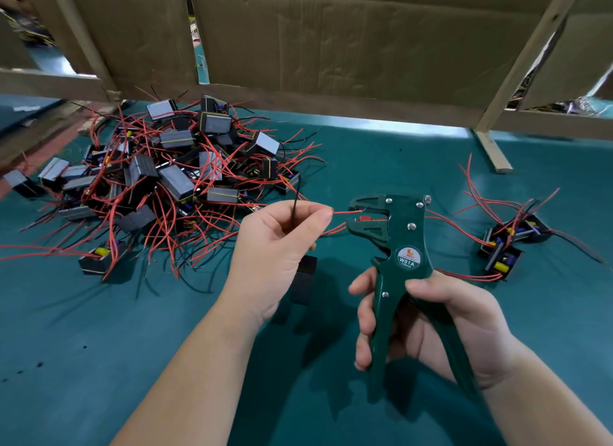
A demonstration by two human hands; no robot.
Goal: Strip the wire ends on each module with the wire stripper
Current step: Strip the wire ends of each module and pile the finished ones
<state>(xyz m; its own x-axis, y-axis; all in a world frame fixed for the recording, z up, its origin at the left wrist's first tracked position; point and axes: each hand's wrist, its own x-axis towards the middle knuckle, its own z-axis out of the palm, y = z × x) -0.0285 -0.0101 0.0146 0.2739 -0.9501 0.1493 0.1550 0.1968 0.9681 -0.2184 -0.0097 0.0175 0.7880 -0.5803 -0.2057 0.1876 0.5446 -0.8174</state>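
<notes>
Looks early: your left fingers [318, 218] pinch a red wire [341, 212] at the wire stripper [398, 233], right fingers [363, 329] grip it; huge module pile [166, 180] to go.

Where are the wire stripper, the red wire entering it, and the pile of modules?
wire stripper [409, 256]: head view, on its round label.
red wire [341, 212]: head view, on the stretch just before the stripper's mouth.
pile of modules [175, 181]: head view, on a grey module mid-pile.
</notes>
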